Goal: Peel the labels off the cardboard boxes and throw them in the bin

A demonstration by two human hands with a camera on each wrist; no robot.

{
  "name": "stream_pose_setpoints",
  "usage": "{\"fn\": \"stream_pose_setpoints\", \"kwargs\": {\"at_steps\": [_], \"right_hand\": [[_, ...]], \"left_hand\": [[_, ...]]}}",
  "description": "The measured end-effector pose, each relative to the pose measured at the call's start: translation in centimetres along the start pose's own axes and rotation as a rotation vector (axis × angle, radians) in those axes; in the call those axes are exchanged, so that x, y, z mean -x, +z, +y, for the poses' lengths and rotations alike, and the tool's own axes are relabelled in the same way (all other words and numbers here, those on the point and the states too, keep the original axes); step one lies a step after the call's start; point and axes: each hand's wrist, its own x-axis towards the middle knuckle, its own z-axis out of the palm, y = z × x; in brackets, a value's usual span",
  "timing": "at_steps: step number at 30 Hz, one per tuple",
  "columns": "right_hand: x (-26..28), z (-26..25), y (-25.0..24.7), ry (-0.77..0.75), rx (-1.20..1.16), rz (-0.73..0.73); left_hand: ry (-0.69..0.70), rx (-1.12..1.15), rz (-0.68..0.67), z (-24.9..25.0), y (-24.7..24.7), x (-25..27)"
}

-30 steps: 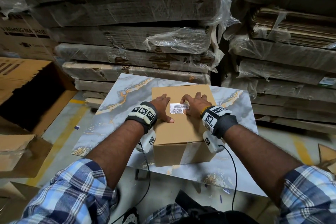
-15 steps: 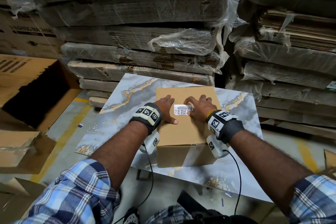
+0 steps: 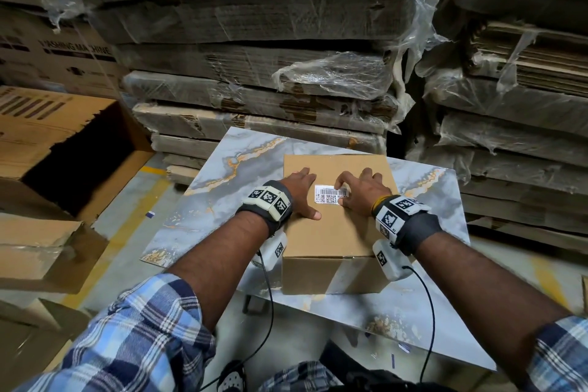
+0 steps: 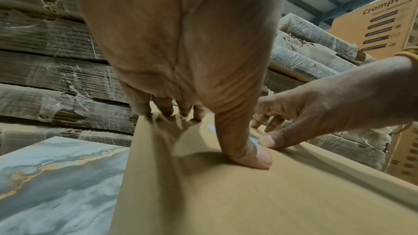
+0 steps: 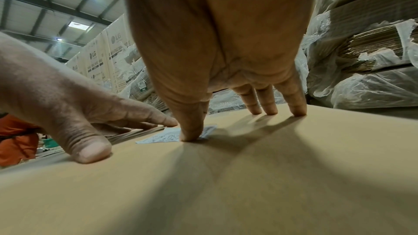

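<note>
A closed brown cardboard box [image 3: 334, 232] sits on a marble-patterned table [image 3: 222, 194]. A white barcode label [image 3: 327, 196] is stuck on the box top. My left hand [image 3: 300, 191] lies flat on the top just left of the label, fingers spread and thumb pressing down. My right hand [image 3: 356, 192] is at the label's right end, its bent index finger and its thumb pinching at that edge. In the right wrist view the thumb tip bears on the label [image 5: 162, 138], which looks flat, and the other fingertips [image 5: 269, 112] rest on the box.
Shrink-wrapped stacks of flattened cardboard [image 3: 254, 79] rise close behind and right of the table. A large open carton [image 3: 79, 153] stands on the floor at the left, with loose cardboard [image 3: 41, 248] in front of it. A person in orange [image 5: 16, 140] is far off.
My right index finger has curled in onto the label's top right corner, nearer the thumb. The left hand stays flat on the box. The head view has shifted slightly.
</note>
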Motion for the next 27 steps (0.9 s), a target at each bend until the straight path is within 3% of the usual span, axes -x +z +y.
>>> {"fn": "stream_pose_setpoints", "kwargs": {"at_steps": [27], "right_hand": [[0.39, -0.05, 0.24, 0.007, -0.035, 0.028]], "left_hand": [[0.007, 0.002, -0.034, -0.34, 0.41, -0.22]]}}
